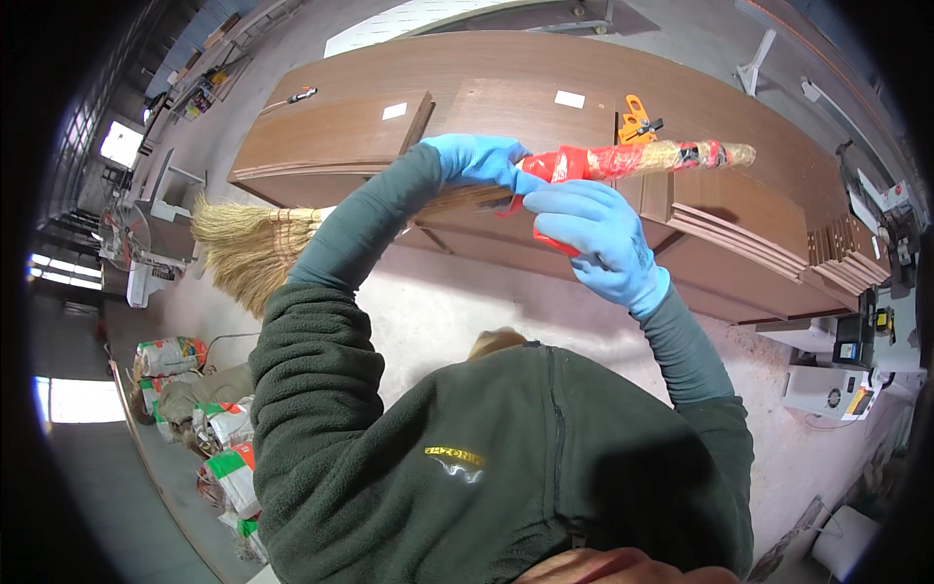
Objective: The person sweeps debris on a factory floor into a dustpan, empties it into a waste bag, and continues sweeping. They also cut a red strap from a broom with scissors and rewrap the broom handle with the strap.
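Note:
A straw broom (255, 248) is held level across my front, its bristles to the left and its handle reaching right. Red tape (618, 161) wraps much of that handle. My left hand (479, 164), in a blue glove, is closed around the broom near the middle. Just right of it, my right hand (595, 238), also in a blue glove, has its fingers curled beside the handle. A piece of red tape shows under those fingers and seems pinched in them. My left forearm hides part of the broom.
Beyond the broom stands a large brown table (545, 54) with stacks of brown boards (331, 136). An orange clamp (636, 122) and an air gun (302, 95) lie there. Filled sacks (233, 477) sit on the floor at lower left. A white machine (822, 391) stands at right.

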The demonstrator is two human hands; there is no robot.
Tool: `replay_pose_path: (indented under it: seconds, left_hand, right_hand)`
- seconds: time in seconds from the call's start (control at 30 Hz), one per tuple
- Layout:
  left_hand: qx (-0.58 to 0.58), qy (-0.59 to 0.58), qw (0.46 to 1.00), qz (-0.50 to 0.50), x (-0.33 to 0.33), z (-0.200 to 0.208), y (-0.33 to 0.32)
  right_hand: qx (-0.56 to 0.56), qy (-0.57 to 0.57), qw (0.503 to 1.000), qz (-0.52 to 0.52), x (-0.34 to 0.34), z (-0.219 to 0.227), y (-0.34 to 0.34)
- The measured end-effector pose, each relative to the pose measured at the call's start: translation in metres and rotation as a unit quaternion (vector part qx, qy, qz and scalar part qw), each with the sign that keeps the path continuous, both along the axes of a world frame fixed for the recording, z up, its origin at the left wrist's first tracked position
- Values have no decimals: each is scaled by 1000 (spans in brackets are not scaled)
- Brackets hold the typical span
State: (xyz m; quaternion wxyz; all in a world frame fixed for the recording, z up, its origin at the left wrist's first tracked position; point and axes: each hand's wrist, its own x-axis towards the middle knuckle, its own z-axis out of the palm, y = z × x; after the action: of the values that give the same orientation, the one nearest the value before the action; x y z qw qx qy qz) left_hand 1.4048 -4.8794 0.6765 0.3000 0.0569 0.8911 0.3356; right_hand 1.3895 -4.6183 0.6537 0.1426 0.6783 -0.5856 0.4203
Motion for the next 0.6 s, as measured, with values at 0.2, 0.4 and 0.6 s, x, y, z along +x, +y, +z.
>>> replay_pose_path:
  seconds: [0.2,0.4,0.6]
  left_hand:
    - [-128,-28,991,-13,-46,-17,-39]
    - [-52,-109,993,-8,-80,-38,-110]
    - [53,-183,981,-43,-111,-58,-153]
  right_hand:
    - [76,-87,993,6,-25,-31,-44]
    - [112,-302,945,-48,-54,-64,-120]
    - [7,-567,818,-98,-84,-79,-171]
